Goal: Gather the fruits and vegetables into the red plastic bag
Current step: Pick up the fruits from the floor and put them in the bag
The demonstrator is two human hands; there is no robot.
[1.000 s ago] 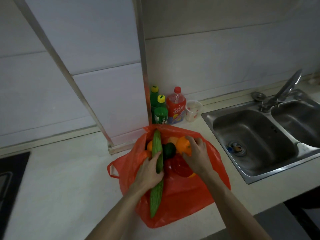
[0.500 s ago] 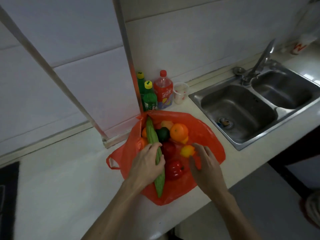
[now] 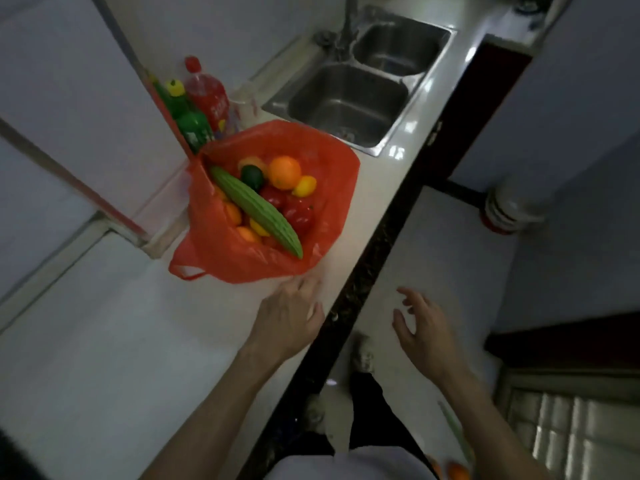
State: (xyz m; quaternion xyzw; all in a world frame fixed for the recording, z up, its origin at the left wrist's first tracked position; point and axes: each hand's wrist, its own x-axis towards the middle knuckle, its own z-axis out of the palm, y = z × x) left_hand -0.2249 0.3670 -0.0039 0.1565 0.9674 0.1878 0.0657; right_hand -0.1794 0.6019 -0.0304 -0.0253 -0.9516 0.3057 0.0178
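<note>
The red plastic bag (image 3: 329, 202) lies open on the white counter (image 3: 121, 323). Inside it a long green gourd (image 3: 256, 211) lies diagonally across an orange (image 3: 284, 173), a lemon (image 3: 304, 186), a dark green fruit (image 3: 252, 176), red peppers (image 3: 298, 214) and more oranges. My left hand (image 3: 289, 317) hovers over the counter just below the bag, fingers relaxed and empty. My right hand (image 3: 420, 329) is off the counter's edge over the floor, fingers spread, holding nothing.
Green bottles (image 3: 190, 123), a red bottle (image 3: 206, 93) and a plastic cup (image 3: 244, 107) stand behind the bag by the wall. A double steel sink (image 3: 349, 102) is to the right. The counter's dark front edge (image 3: 367, 268) runs diagonally. Orange fruit (image 3: 457, 472) shows at the bottom edge.
Both hands have let go and pulled back from the bag; the gourd now lies free inside. The view has swung right and down, showing the floor.
</note>
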